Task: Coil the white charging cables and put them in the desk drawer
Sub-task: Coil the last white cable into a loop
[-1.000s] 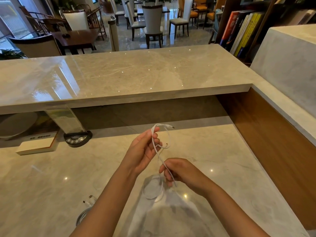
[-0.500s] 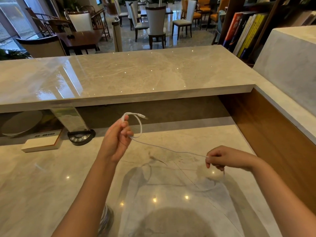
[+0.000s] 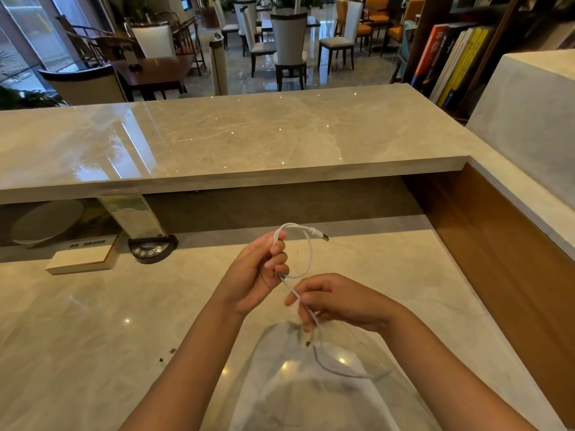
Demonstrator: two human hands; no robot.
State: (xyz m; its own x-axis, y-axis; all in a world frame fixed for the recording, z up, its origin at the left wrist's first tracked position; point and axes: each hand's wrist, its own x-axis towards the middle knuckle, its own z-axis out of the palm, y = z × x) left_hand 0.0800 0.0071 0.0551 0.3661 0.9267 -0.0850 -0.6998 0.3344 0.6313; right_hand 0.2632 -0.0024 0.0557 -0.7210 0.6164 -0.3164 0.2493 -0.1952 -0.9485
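Both hands raised over the table (image 3: 93,321), near its middle. Left hand (image 3: 255,275) pinches a loop of white cable (image 3: 309,253); right hand (image 3: 336,301) pinches the strand just below. I see one plug dangling beneath

Left hand (image 3: 255,275) was raised, fingers curled, pinching the cable (image 3: 308,253). Right hand (image 3: 339,301) sat just below it, fingers curled around the same cable.
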